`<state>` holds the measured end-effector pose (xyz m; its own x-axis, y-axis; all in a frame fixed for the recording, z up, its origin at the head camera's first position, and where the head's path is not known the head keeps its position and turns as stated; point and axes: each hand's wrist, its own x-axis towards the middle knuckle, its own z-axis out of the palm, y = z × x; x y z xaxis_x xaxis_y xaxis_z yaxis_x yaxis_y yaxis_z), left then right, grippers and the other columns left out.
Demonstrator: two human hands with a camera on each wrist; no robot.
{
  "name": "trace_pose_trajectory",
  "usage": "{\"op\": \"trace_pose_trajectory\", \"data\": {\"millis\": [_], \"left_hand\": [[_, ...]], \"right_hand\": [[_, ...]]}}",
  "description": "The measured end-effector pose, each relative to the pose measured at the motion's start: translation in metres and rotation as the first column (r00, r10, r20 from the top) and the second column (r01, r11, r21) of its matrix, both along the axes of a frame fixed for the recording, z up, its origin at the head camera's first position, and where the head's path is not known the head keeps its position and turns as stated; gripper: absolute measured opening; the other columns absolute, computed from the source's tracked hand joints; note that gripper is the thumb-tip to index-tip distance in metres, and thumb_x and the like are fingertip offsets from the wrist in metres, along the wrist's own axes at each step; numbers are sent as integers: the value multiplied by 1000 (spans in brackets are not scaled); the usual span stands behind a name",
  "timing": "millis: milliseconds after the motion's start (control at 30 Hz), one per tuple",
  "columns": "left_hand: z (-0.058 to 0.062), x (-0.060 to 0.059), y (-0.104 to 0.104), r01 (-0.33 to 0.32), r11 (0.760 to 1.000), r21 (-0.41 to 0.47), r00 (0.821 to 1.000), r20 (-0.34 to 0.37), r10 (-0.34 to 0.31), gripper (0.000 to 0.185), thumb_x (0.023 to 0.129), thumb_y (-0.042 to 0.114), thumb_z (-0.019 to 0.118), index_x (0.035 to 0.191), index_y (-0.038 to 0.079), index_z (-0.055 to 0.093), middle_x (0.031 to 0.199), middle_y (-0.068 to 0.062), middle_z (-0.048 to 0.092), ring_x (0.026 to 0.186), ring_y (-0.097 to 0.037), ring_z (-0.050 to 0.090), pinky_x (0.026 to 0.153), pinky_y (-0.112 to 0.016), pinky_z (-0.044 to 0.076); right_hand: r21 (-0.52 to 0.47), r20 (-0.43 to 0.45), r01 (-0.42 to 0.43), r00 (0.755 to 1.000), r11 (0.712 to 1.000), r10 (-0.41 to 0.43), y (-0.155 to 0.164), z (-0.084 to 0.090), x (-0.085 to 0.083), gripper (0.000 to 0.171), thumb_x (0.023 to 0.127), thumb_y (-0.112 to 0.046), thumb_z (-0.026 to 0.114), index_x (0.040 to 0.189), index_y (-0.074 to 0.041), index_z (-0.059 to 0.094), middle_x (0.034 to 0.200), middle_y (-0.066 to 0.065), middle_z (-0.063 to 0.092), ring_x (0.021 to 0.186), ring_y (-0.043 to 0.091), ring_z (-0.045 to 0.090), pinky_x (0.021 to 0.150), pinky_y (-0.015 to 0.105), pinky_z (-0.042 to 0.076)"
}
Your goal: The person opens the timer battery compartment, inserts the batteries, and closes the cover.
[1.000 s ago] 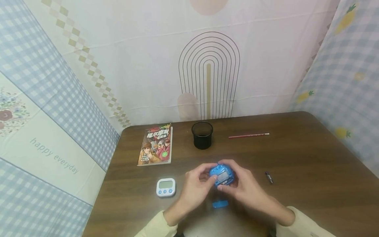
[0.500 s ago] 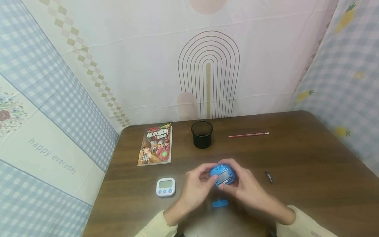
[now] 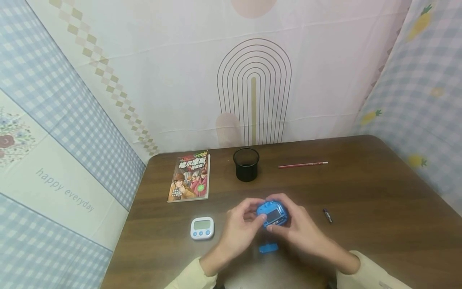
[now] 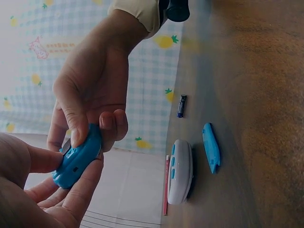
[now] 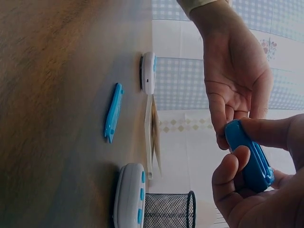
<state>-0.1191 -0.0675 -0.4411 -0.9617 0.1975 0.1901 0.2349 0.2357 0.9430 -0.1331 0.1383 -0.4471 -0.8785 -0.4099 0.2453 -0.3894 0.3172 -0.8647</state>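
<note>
A rounded blue electronic device (image 3: 265,208) is held above the table between both hands. It has a rectangular dark panel, and something with lettering shows at its lower edge. My left hand (image 3: 240,226) pinches its left side, thumb on the near face. From the right, my right hand (image 3: 303,226) grips it, thumb at the lower edge. Below the hands lies a loose blue plastic cover (image 3: 268,248). A small battery (image 3: 327,216) lies to the right. One white timer with blue buttons (image 3: 202,228) lies left of the hands; another white timer (image 5: 129,197) appears in both wrist views.
At the back left lies a comic-style book (image 3: 189,176). A black mesh pen cup (image 3: 247,170) stands at the back middle, with a red pencil (image 3: 303,165) to its right. Fabric hangs behind the wooden table (image 3: 361,180).
Both hands have tilted the blue device slightly; its panel looks darker than before. Their grip stays the same, and the things on the table have not moved.
</note>
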Motion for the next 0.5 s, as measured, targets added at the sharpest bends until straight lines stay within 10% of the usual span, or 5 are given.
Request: {"op": "trace_pose_trajectory", "data": {"millis": [500], "left_hand": [[0,-1,-1,8,1000,19,1000,17,-9,25,99,11,74,123,13,68,117,-6,76,104,-16,75,93,-24,61]], "right_hand": [[-2,5,-1,1000,1000,1,-1,3,0,61,86,-8,87,139,-15,58,120,9,71,99,17,71,75,29,64]]}}
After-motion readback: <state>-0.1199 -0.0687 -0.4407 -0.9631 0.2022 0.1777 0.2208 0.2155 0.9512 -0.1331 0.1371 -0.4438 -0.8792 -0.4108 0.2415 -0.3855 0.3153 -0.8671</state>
